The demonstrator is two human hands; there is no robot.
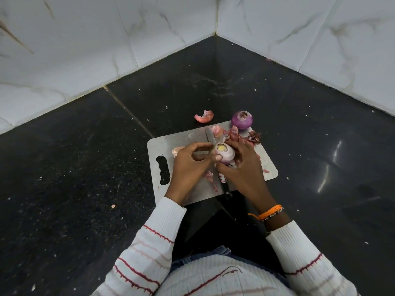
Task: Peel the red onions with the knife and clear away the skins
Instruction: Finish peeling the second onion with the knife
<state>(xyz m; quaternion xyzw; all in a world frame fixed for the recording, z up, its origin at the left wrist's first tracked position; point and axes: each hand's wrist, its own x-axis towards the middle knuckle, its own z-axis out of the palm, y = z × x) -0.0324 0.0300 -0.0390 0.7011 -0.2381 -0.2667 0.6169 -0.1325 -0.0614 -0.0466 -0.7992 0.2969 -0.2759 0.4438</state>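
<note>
Onion (225, 154), partly peeled, sits between my two hands above the board (181, 144). My left hand (188, 167) has its grip pinched on it, thumb on its near side; my right hand (245, 167) curls round its right side. The knife (210, 136) lies on the board beneath, blade pointing away. A second onion (242, 120) rests at the board's far corner, skins (237, 134) beside it, one skin (204, 116) on the dark worktop (85, 167).
</note>
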